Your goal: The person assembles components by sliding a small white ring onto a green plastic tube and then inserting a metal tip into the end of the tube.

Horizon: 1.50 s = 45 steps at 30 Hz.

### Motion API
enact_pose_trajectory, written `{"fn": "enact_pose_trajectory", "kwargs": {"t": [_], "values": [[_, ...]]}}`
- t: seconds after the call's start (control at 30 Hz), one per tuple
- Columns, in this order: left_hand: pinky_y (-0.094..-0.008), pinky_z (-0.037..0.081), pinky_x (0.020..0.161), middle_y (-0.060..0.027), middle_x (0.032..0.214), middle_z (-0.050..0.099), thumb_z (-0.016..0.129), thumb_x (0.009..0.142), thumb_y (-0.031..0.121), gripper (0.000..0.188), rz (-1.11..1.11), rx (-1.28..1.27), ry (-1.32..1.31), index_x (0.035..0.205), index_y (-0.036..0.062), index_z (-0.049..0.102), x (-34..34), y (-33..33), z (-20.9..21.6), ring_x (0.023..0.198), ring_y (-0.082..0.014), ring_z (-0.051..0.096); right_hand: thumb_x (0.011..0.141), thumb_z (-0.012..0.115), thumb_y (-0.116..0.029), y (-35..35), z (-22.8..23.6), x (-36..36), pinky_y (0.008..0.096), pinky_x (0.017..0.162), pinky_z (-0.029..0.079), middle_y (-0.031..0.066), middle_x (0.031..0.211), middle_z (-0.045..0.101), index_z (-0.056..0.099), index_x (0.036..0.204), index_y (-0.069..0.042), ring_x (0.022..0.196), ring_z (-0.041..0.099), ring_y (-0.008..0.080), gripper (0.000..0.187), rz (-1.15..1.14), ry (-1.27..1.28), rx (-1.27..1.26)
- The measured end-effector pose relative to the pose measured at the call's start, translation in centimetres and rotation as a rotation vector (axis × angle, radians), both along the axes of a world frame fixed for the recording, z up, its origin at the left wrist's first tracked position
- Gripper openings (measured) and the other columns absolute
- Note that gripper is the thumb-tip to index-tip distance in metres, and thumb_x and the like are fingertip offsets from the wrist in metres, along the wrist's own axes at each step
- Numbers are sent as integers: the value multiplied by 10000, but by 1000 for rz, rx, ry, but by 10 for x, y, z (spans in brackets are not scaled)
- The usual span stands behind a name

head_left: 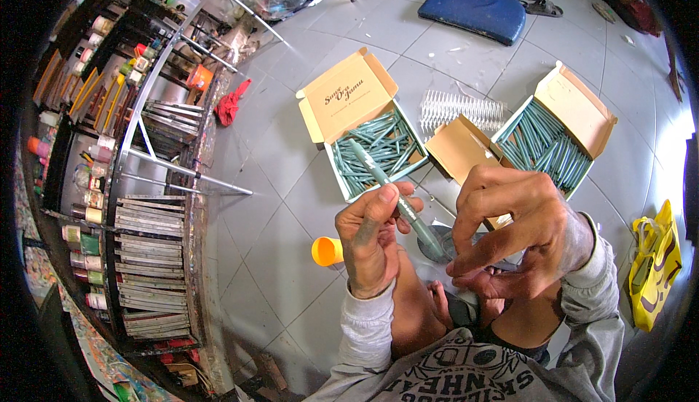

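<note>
My left hand (375,234) is closed around a grey-green pen (413,221) with small white marks, its thumb on the barrel. The pen slants from upper left to lower right, in front of my crouched legs. Beside its lower end, my right hand (510,231) has its fingers bent and thumb and forefinger pinched together; what sits between them, if anything, is hidden. Behind the pen's upper end lies an open cardboard box (357,95) full of similar pens (389,142). A second open box (582,114) of such pens (546,151) stands beyond my right hand.
Between the boxes lie a clear ridged plastic tray (462,111) and a cardboard flap (460,147). A yellow cup (327,252) is left of my left hand. Shelves of paint jars and frames (153,256) line the left. A yellow bag (653,267) lies right, a blue cushion (473,10) far off.
</note>
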<state>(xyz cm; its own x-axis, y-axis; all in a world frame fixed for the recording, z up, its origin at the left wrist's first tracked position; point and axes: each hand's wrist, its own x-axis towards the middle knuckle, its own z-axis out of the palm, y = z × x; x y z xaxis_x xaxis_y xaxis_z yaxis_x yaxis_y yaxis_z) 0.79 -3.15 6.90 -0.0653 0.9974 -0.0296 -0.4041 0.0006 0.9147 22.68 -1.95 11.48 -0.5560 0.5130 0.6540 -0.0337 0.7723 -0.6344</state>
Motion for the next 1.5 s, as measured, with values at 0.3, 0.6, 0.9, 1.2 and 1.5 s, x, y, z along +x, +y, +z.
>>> {"fn": "enact_pose_trajectory", "kwargs": {"t": [0.3,0.6,0.9,1.2,1.5], "values": [[-299,571,723,-122,931,724,700,915,251,295,-2,-3,-19,1038,-17,692,-2,-2,2,763,-164,702,688,816,-95,-1,-2,1,342,634,480,9,793,673,779,830,-115,739,619,213,148,68,-8,-37],[-249,473,661,-142,902,751,669,927,189,244,72,192,143,970,-41,740,4,0,9,743,-149,663,676,710,-144,-5,-9,17,384,621,452,86,736,628,672,705,-75,648,608,296,83,213,-259,-242],[-377,419,1028,-175,1116,736,709,875,106,171,-18,469,587,987,-4,778,-3,8,24,1156,-261,643,1039,494,-359,9,3,-3,395,686,505,158,846,679,673,986,37,753,649,271,438,-190,-275,-417],[-431,449,1045,-210,1075,731,646,893,35,185,-135,541,415,1014,-64,745,-2,2,30,1197,-302,621,1053,489,-337,5,3,-19,387,688,510,100,748,687,672,962,-1,710,675,263,393,51,-135,-501],[-418,503,970,-213,953,720,632,898,20,150,-105,486,269,903,-102,720,12,-6,40,998,-277,681,981,525,-177,3,6,-8,367,677,508,99,773,687,647,952,-4,724,674,239,214,168,-153,-390]]}}
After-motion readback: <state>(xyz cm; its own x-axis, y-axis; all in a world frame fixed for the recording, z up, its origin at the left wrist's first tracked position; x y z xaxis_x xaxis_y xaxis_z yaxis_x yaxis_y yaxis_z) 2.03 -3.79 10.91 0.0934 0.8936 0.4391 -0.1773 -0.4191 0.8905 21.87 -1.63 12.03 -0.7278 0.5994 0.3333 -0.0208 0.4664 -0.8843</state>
